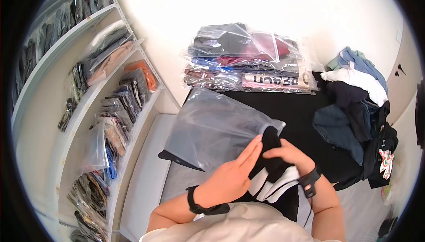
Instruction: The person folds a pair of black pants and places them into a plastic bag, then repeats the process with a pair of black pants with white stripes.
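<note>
A black-and-white garment [272, 136] hangs down between my hands, its black part upright and its white, black-striped part lower, near my lap. My left hand [234, 171] has its fingers stretched out together, their tips against the left side of the black cloth. From the other side, my right hand [290, 154] pinches the same black cloth between thumb and fingers. Directly beyond them a large translucent plastic bag [212, 122] lies flat on the black-topped table [292, 109]. The top of the black cloth overlaps the bag's right corner.
Bagged clothes [248, 60] are stacked at the table's back. Loose clothes, including blue jeans [338, 129] and a white piece [361, 82], are heaped on the right. Shelves [66, 127] on the left hold many bagged garments. A door with keys [399, 70] stands far right.
</note>
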Tool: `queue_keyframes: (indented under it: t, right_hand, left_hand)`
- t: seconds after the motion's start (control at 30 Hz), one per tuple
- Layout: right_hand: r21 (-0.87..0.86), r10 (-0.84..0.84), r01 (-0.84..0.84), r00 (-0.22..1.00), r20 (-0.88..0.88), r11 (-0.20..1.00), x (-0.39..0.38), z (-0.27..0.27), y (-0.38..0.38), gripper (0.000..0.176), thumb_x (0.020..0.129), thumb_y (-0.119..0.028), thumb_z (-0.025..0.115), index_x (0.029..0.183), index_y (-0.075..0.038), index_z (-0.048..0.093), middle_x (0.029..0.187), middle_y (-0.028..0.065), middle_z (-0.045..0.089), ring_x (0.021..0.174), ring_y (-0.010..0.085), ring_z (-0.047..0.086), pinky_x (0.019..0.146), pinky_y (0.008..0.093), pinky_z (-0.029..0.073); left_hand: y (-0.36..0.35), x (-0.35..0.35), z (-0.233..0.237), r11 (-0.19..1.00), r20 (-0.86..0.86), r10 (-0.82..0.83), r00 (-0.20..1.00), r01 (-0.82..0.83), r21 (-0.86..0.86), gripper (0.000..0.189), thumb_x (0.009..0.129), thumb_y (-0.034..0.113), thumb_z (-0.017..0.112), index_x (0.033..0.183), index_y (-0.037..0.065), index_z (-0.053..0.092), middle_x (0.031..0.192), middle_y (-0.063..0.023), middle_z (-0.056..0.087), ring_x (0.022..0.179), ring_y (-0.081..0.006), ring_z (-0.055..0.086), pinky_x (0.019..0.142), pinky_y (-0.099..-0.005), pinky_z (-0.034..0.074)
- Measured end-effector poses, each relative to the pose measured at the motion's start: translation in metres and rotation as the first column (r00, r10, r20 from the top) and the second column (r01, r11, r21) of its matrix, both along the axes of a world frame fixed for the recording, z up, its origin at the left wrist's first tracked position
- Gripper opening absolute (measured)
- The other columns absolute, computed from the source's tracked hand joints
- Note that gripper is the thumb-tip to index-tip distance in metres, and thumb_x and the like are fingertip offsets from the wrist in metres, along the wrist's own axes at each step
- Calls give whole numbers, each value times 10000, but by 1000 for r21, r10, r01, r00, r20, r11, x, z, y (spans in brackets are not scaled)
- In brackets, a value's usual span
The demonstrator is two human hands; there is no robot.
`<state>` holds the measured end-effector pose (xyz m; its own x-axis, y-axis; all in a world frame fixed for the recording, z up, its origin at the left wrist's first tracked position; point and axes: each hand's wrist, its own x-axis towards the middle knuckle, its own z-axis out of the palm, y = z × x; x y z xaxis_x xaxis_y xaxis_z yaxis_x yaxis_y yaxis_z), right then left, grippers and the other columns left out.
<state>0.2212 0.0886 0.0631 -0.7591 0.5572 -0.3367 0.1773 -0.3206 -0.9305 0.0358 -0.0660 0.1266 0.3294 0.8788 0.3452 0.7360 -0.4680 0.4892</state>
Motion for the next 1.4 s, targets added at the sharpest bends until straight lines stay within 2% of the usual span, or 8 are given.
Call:
queue_keyframes:
  t: [0.17, 0.27, 0.43, 0.7, 0.87, 1.03, 1.23, 1.4]
  right_hand:
    - [897, 163, -105, 986, 37, 428, -27, -9, -25, 569, 787, -171, 703, 1277, 59, 526, 1103, 265, 639, 1062, 369, 611, 876, 402, 491]
    - [770, 153, -428, 901, 406, 474, -51, 19, -20, 730, 777, -232, 705, 1367, 88, 416, 1128, 297, 622, 1093, 399, 600, 893, 410, 486]
    - [759, -145, 62, 989, 43, 648, -76, 38, -25, 754, 731, -202, 725, 1370, 71, 431, 1122, 289, 632, 1056, 415, 609, 904, 390, 481]
    - [961, -195, -192, 953, 231, 201, -136, 55, -34, 773, 731, -262, 679, 1345, 120, 408, 957, 248, 654, 879, 403, 637, 793, 459, 501]
    - [882, -34, -40, 997, 64, 469, -141, 37, 8, 917, 805, -516, 713, 1409, 82, 369, 1454, 285, 383, 1388, 338, 354, 1129, 345, 299]
    - [819, -62, -46, 993, 99, 572, -107, 9, -9, 817, 755, -469, 764, 1334, 40, 492, 1436, 255, 418, 1397, 389, 313, 1143, 450, 259]
    - [937, 410, -347, 851, 326, -26, -123, -13, -56, 753, 805, -316, 719, 1432, -70, 383, 1492, 130, 387, 1433, 355, 252, 1147, 568, 178]
    - [931, 417, -364, 840, 348, -43, -151, -21, -59, 724, 790, -292, 708, 1416, -82, 410, 1493, 104, 389, 1425, 334, 270, 1133, 566, 218]
  left_hand:
    - [18, 15, -2, 995, -10, -101, 995, 102, 18, 870, 618, -97, 507, 1449, -66, 251, 1525, -238, 251, 871, -426, 613, 701, -433, 521]
    - [5, 19, 4, 889, 105, -400, 910, 414, -197, 900, 650, -89, 494, 1494, -4, 193, 1543, -223, 219, 822, -407, 607, 680, -431, 509]
    - [-9, 24, 18, 711, 203, -559, 804, 591, -382, 933, 684, -99, 481, 1534, 64, 133, 1590, -154, 131, 789, -378, 581, 644, -377, 485]
    - [-1, -10, 11, 443, 601, -604, 523, 847, -292, 902, 708, -71, 473, 1544, 99, 180, 1603, -90, 185, 634, -178, 487, 555, -280, 425]
    - [-6, -32, 4, 685, 497, -460, 736, 650, -329, 902, 704, -66, 477, 1540, 88, 177, 1595, -108, 197, 595, -148, 434, 566, -286, 428]
    - [-18, -45, 5, 801, 416, -302, 858, 465, -377, 896, 725, -47, 492, 1546, 125, 177, 1607, -79, 172, 627, -184, 486, 583, -272, 444]
    - [-16, -36, -11, 855, 384, -392, 836, 485, -185, 871, 684, -100, 451, 1511, 34, 211, 1587, -149, 172, 906, -382, 607, 705, -397, 493]
    - [-17, -38, -15, 894, 286, -438, 852, 446, 43, 905, 666, -94, 449, 1520, 41, 185, 1583, -161, 181, 993, -367, 586, 780, -389, 491]
